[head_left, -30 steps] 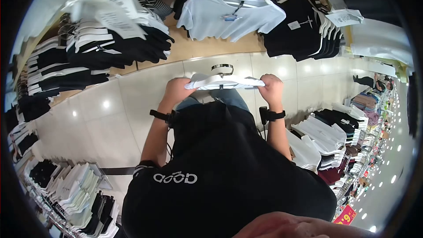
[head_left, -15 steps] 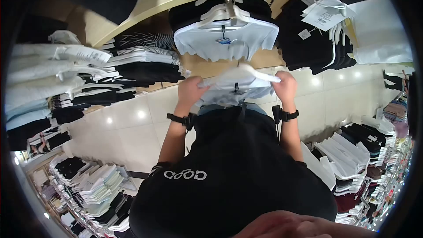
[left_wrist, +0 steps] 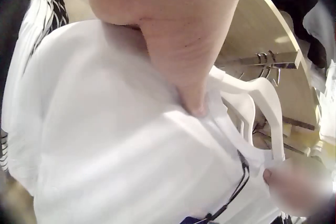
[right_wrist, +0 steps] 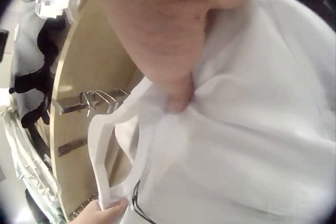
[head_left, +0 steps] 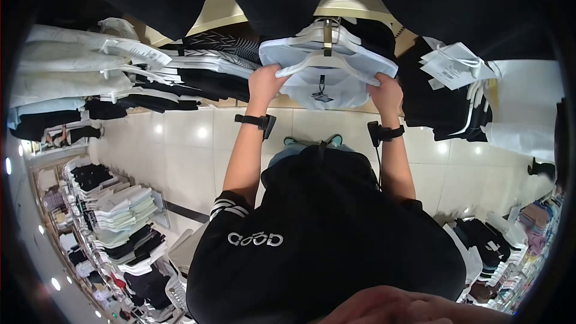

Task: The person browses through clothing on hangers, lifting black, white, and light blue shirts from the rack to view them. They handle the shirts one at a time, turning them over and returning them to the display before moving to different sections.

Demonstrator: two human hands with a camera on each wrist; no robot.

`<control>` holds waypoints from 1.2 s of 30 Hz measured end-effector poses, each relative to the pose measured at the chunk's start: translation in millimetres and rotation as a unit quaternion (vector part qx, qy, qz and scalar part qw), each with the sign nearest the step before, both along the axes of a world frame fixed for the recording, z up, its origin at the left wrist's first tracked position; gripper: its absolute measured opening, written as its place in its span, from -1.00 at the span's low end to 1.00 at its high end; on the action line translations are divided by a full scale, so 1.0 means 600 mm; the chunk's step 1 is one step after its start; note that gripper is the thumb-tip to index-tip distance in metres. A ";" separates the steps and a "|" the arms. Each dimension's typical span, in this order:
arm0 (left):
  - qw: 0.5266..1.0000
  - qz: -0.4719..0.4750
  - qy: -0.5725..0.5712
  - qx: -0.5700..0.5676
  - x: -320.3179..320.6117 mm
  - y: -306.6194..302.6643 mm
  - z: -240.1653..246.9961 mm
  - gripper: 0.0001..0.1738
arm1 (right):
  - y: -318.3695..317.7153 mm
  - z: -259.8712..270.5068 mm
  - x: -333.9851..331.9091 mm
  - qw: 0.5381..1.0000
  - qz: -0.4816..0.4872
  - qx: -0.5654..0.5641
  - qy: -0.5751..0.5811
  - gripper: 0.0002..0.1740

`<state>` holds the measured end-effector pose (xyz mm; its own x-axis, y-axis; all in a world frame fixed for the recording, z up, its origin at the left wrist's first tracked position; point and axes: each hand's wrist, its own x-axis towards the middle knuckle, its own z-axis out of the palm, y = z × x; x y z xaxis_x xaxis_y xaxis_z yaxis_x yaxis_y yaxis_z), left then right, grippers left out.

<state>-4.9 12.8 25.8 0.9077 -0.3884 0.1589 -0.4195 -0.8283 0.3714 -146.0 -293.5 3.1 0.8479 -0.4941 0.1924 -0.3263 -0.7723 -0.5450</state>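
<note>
Both hands hold a white T-shirt (head_left: 300, 91) on a white hanger (head_left: 329, 60), one at each shoulder. My left hand (head_left: 265, 87) grips the left shoulder; in the left wrist view its thumb (left_wrist: 193, 95) presses down on the cloth. My right hand (head_left: 387, 93) grips the other shoulder, its thumb (right_wrist: 179, 95) on the fabric over the hanger's arm. A tag (head_left: 323, 97) on a black cord hangs at the neckline. The hanger's top overlaps the front end of a metal rail (head_left: 327, 36), where similar white shirts (head_left: 273, 53) hang just behind.
Black shirts (head_left: 222, 84) and patterned ones hang to the left, black garments (head_left: 417, 105) with paper price tags (head_left: 453, 69) to the right. Dark clothes (head_left: 258, 0) hang overhead in front. Behind me, more clothing racks (head_left: 120, 216) flank the tiled floor (head_left: 186, 150).
Both hands have carried the T-shirt from near the waist up and forward to the rail. Its front, edge-on before, now faces me. The head view has shifted too.
</note>
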 end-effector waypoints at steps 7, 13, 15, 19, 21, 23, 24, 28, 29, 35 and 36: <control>0.999 -0.019 -0.019 0.027 0.020 0.000 -0.007 -0.50 | -0.015 -0.071 0.032 0.994 0.010 0.006 -0.105 -0.62; 0.993 -0.048 -0.043 -0.099 -0.032 0.110 -0.077 -0.09 | 0.082 -0.018 0.021 0.972 -0.103 -0.026 -0.212 -0.23; 0.988 -0.003 0.071 -0.136 -0.064 0.188 -0.114 -0.13 | 0.097 -0.052 -0.005 0.973 -0.052 -0.056 -0.216 -0.24; 0.965 0.170 0.136 -0.143 -0.106 0.399 -0.179 -0.25 | 0.154 -0.076 -0.048 0.983 0.020 -0.042 -0.178 -0.37; 0.955 0.208 0.117 -0.175 -0.087 0.502 -0.183 -0.26 | 0.187 -0.078 -0.078 0.988 -0.016 -0.023 -0.150 -0.43; 0.941 0.258 0.065 -0.209 -0.036 0.562 -0.187 -0.28 | 0.229 -0.078 -0.093 0.992 -0.037 -0.008 -0.123 -0.43; 0.943 0.268 0.018 -0.197 0.000 0.603 -0.188 -0.28 | 0.256 -0.095 -0.096 0.995 -0.043 0.063 -0.061 -0.43; 0.932 0.183 -0.162 -0.268 0.147 0.707 -0.121 -0.11 | 0.398 -0.050 -0.013 0.972 0.047 0.226 0.050 -0.43; 0.941 0.180 -0.205 -0.202 0.171 0.721 -0.088 -0.10 | 0.441 -0.038 0.029 0.963 0.117 0.241 0.034 -0.42; 0.977 0.075 -0.181 -0.085 0.292 0.761 -0.057 -0.18 | 0.664 -0.015 0.299 0.954 0.262 0.084 -0.121 -0.49; 0.977 0.072 -0.179 -0.090 0.301 0.769 -0.058 -0.18 | 0.696 -0.011 0.325 0.946 0.268 0.061 -0.173 -0.51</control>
<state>175.6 474.0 -8.9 0.8244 -0.1970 0.5307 -0.4327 -0.8237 0.3665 49.3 123.9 -3.3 0.8794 -0.0468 0.4738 0.3089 -0.7013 -0.6425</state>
